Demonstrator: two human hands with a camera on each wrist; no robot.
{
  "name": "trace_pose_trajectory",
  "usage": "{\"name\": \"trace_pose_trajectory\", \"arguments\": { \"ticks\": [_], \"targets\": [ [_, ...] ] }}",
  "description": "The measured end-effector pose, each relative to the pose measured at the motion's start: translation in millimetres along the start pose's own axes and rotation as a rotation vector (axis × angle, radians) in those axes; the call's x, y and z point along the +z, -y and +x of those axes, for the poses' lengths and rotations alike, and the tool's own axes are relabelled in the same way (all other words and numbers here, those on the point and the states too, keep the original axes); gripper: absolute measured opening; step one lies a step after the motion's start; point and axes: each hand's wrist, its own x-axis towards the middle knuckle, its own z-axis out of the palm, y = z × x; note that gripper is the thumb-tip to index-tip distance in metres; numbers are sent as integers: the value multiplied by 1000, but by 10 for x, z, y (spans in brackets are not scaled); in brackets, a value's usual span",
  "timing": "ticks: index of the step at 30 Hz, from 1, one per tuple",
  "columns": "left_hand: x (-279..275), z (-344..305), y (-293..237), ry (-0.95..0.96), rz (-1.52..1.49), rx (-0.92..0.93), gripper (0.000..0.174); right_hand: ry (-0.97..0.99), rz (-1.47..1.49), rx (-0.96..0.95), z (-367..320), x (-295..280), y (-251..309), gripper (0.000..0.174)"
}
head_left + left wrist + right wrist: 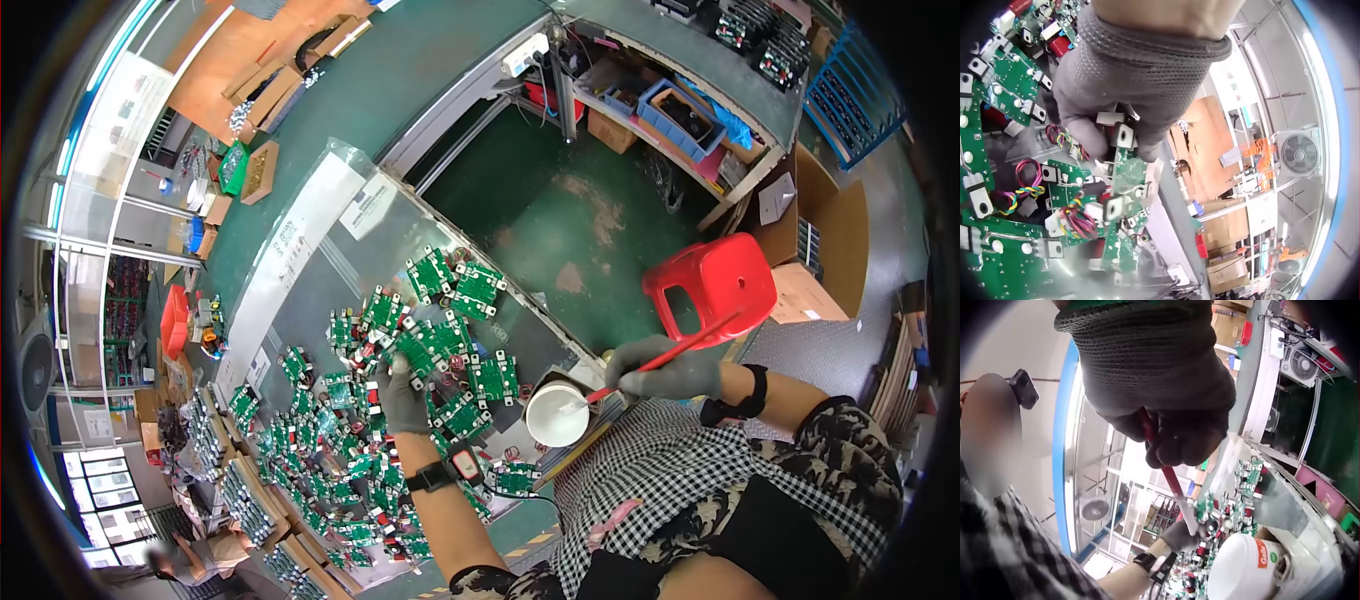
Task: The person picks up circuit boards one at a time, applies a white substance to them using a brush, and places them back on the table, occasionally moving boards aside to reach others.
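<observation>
My gloved left hand [402,397] is over the spread of green circuit boards [440,340] on the table. In the left wrist view its thumb and fingers pinch one circuit board [1129,172] by a component at its upper end; part of that board is hidden by the glove. My gloved right hand [665,370] grips a brush [690,342] by its red handle. The brush's pale tip points down into a white bucket [548,425] at the table's near edge. Red and white parts and coloured wires [1079,219] show among the boards.
A red stool [715,285] stands on the green floor beyond the table's right edge. Trays of parts [240,505] line the table's far left side. A shelf with a blue bin [685,115] and an open cardboard box [835,240] are farther right.
</observation>
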Motion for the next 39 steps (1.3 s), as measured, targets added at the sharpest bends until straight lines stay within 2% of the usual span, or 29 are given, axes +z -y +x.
{"name": "trace_pose_trajectory", "arguments": {
  "ticks": [1, 3, 4, 6, 7, 9, 11, 13, 14, 16, 17, 18, 19, 21, 23, 24, 27, 29, 31, 32, 36, 39],
  "targets": [
    [-116, -48, -12, 80, -23, 7, 30, 47, -164, -1, 44, 55, -69, 19],
    [-249, -198, -9, 189, -219, -122, 31, 70, -205, 4, 108, 206, -166, 19],
    [-190, -312, -49, 197, -216, -128, 31, 81, -262, 49, 133, 300, -189, 20],
    [-83, -552, -78, 6, -305, -176, 33, 63, -443, 161, 185, 483, -170, 22],
    [-191, -604, -45, 114, -322, -167, 35, 44, -439, 162, 187, 546, -229, 22],
    [-323, -752, -8, 198, -301, -180, 37, -77, -478, 62, 214, 660, -486, 28],
    [-511, -837, 45, 210, -349, -216, 39, -117, -434, 23, 248, 730, -664, 28],
    [-577, -987, 9, 223, -284, -250, 40, -141, -32, 283, 228, 786, -591, 24],
    [-609, -1018, 2, 259, -230, -221, 40, -148, -42, 286, 200, 782, -570, 24],
    [-701, -1093, -33, 261, -134, -174, 40, -263, 275, 358, 77, 722, -550, 20],
    [-743, -1116, -60, 257, -26, -121, 40, -268, 271, 355, 40, 726, -535, 20],
    [-744, -1156, -93, 194, 113, -71, 42, -328, 359, 316, -12, 733, -486, 19],
    [-754, -1167, -143, 201, 109, -66, 42, -385, 446, 276, -65, 742, -429, 18],
    [-747, -1191, -268, 222, -87, -149, 47, -371, 457, 218, -143, 772, -249, 23],
    [-598, -1254, -444, 242, -89, -121, 52, -365, 454, 86, -190, 844, -14, 29],
    [-580, -1266, -509, 267, -20, -125, 51, -319, 430, 4, -183, 884, 86, 35],
    [-407, -1347, -828, 348, 178, -166, 50, -211, 461, -123, -102, 1126, 560, 37],
    [-393, -1344, -909, 438, 301, -126, 51, -182, 437, -172, -46, 1194, 704, 35],
    [-364, -1341, -995, 480, 330, -142, 50, -157, 232, -261, 47, 1176, 719, 29],
    [-375, -1329, -1009, 527, 381, -160, 48, -167, 219, -205, 69, 1194, 794, 22],
    [-347, -1339, -1085, 639, 465, -194, 42, -26, 7, -314, 163, 1202, 812, 20],
    [-341, -1378, -1118, 687, 481, -250, 41, 0, -143, -338, 166, 1253, 873, 20]
  ]
}}
